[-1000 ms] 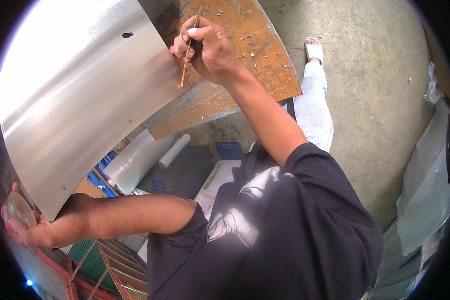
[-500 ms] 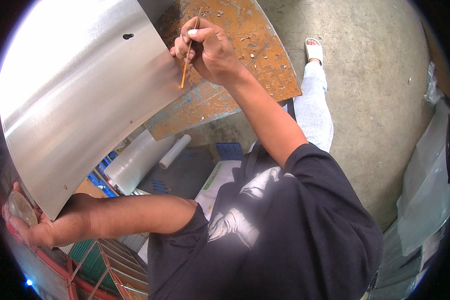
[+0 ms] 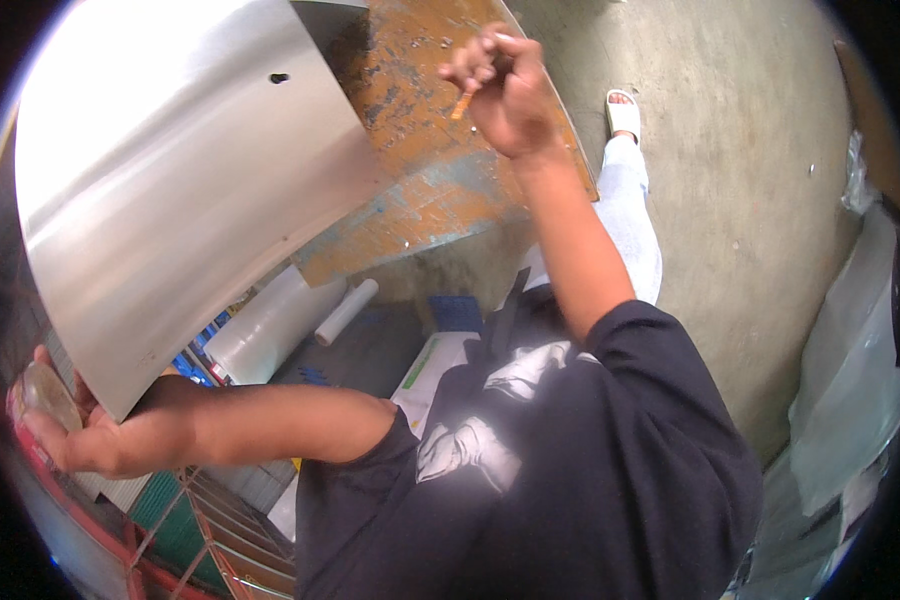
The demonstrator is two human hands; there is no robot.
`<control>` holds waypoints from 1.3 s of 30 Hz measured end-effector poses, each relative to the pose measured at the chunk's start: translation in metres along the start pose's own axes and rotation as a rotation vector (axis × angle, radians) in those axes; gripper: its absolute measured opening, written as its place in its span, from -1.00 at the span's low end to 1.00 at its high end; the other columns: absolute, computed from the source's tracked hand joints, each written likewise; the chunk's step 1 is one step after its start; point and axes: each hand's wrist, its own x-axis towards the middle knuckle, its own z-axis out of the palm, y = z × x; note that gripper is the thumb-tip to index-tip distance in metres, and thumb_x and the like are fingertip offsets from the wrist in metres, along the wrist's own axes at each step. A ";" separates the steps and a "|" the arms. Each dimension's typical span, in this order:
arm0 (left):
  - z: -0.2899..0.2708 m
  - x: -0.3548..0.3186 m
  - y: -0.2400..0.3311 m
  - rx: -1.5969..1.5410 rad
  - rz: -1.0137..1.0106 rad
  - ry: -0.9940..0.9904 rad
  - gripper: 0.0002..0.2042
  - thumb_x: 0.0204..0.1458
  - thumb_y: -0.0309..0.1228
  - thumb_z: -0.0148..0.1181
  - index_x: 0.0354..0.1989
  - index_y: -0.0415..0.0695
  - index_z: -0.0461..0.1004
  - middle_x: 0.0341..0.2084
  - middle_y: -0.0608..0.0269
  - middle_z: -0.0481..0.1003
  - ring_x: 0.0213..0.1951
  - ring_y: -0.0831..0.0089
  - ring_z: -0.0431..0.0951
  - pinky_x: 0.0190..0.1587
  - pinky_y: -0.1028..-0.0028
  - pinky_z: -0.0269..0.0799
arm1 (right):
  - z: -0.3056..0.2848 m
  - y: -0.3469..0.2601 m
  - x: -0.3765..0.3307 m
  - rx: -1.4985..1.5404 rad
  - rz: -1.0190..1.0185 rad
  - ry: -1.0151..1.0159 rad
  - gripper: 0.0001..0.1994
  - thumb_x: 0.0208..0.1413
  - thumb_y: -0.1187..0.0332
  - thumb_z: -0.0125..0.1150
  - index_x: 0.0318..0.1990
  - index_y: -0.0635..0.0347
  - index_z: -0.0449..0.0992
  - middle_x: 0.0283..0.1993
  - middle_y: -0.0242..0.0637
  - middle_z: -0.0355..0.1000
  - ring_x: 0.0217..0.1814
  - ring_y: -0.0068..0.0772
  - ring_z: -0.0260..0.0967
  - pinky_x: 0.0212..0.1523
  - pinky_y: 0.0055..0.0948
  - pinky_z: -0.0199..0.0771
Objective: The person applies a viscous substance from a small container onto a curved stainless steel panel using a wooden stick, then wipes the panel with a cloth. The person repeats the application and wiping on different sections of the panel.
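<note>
My left hand (image 3: 100, 440) is at the lower left, its fingers closed around a small round, pale, translucent dish (image 3: 52, 400). A curved sheet of brushed metal (image 3: 190, 170) fills the upper left, with its near corner against that hand by the wrist; whether the hand bears its weight I cannot tell. My right hand (image 3: 513, 95), slightly blurred, is raised over the worn orange tabletop (image 3: 450, 190), to the right of the sheet and apart from it. It pinches a thin stick (image 3: 460, 106), whose orange end points down; the fingers hide the rest. A small dark slot (image 3: 279, 78) pierces the sheet.
Below the table stand clear plastic rolls (image 3: 270, 325) and a blue crate (image 3: 455, 313). A red metal frame (image 3: 135, 545) is at the lower left. Translucent plastic sheets (image 3: 840, 400) hang on the right, beyond the concrete floor (image 3: 720, 200). A white-sandalled foot (image 3: 623, 115) shows there.
My right hand has lifted the stick away from the sheet's right edge and moved right over the tabletop. My left hand keeps its hold on the dish, and the view has shifted a little.
</note>
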 end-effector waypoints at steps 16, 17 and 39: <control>-0.018 -0.004 -0.022 -0.087 -0.085 0.137 -0.56 0.20 -0.14 0.10 -0.03 -0.34 0.48 -0.22 -0.11 0.59 -0.39 0.30 0.62 -0.30 0.37 0.55 | -0.037 -0.174 -0.078 -0.386 0.432 0.285 -0.85 0.32 0.24 0.06 -0.27 0.04 0.35 -0.55 -0.45 0.25 -0.44 -0.44 0.24 -0.12 -0.28 0.34; -0.021 -0.005 -0.023 -0.131 -0.072 0.087 -0.54 0.20 -0.15 0.09 0.04 -0.35 0.44 -0.10 -0.15 0.57 -0.35 0.30 0.62 -0.26 0.35 0.56 | -0.042 -0.190 -0.076 -0.416 0.480 0.275 -0.85 0.33 0.24 0.06 -0.25 0.06 0.36 -0.53 -0.43 0.25 -0.43 -0.42 0.26 -0.12 -0.29 0.35; 0.353 -0.044 0.178 -0.408 -0.477 0.084 -0.40 0.08 -0.23 0.33 0.23 -0.31 0.37 0.16 -0.03 0.44 0.07 0.32 0.48 0.13 0.30 0.42 | 0.029 -0.581 0.336 -0.504 0.087 0.094 -0.90 0.34 0.36 0.11 -0.10 0.12 0.50 -0.34 -0.37 0.50 -0.29 -0.40 0.48 -0.09 -0.25 0.49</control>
